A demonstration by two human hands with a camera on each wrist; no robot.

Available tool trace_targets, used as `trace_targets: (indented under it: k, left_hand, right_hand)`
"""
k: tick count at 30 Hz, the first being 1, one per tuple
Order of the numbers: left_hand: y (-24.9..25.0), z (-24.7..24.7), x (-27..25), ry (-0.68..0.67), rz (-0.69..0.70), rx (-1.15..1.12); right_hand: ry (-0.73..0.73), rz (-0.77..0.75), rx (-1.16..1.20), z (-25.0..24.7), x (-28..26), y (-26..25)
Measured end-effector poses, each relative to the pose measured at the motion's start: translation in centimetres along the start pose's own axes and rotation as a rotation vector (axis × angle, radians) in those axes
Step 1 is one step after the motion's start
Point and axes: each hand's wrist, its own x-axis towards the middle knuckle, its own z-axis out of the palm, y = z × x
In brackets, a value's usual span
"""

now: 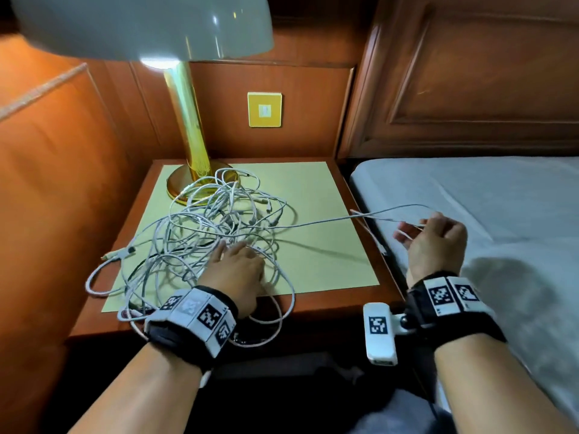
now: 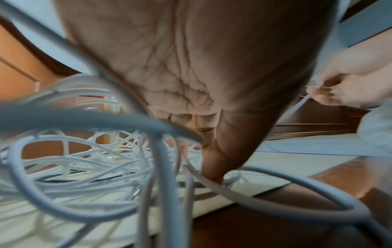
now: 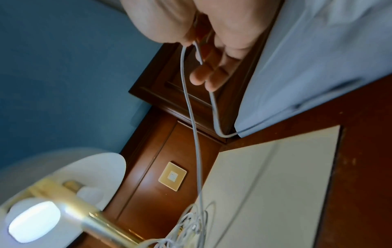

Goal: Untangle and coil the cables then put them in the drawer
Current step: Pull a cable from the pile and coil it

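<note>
Nightstand: cable tangle under left hand, strand in right hand.

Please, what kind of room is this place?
Probably a bedroom, perhaps in a hotel. A bed with a wooden headboard stands beside a nightstand that carries a brass table lamp and the tangled white cables.

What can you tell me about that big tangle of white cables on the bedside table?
The tangle of white cables is a loose heap of thin, smooth-coated cords with small plugs, looping over a pale mat on the wooden bedside table. Some loops hang over the table's front edge, others reach the brass lamp base. The left hand rests flat on the heap. One strand runs out to the right hand, which pinches it above the bed's edge.
</note>
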Motion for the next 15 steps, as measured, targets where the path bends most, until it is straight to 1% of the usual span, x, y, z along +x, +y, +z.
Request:
trace_targets:
  k: [1,3,5,7,9,10,11,12,15]
  left_hand:
    - [-0.6,-0.1,0.0,0.006,-0.012,-0.010]
    - [-1.4,-0.3,-0.1,0.023,-0.020,-0.040]
    - [-1.6,-0.2,-0.1,0.030,0.012,-0.071]
    - [-1.4,0.1,-0.2,0.035,0.064,-0.078]
    - [-1.0,0.2,-0.2,0.076,0.115,-0.112]
    - [-0.8,0.1,-0.4,0.110,0.134,-0.143]
    - [-0.6,0.0,-0.6,0.146,0.149,-0.181]
    - [-0.4,-0.2,-0.8,0.185,0.162,-0.221]
    - [-0.5,-0.2,-1.5,0.317,0.175,-0.284]
  right_hand:
    - [-0.020,-0.026,-0.077,-0.1,-0.1,0.1]
    - [-0.152,-0.081,-0.302,-0.2,-0.4,0.4]
    - [-0.374,-0.137,-0.533,0.1,-1.0,1.1]
    - [-0.628,-0.158,-0.723,0.8,-2.0,1.9]
    - [-0.872,-0.202,-0.904,1.9,-3.3,2.8]
    - [-0.955,-0.243,-0.980,2.4,-4.0,3.1]
    - [-0.997,-0.282,-1.038,2.9,-4.7,3.3]
    - [-1.004,-0.311,-1.068,3.4,-5.3,3.2]
    - [-0.961,-0.367,-1.051,5.1,-5.9,3.4]
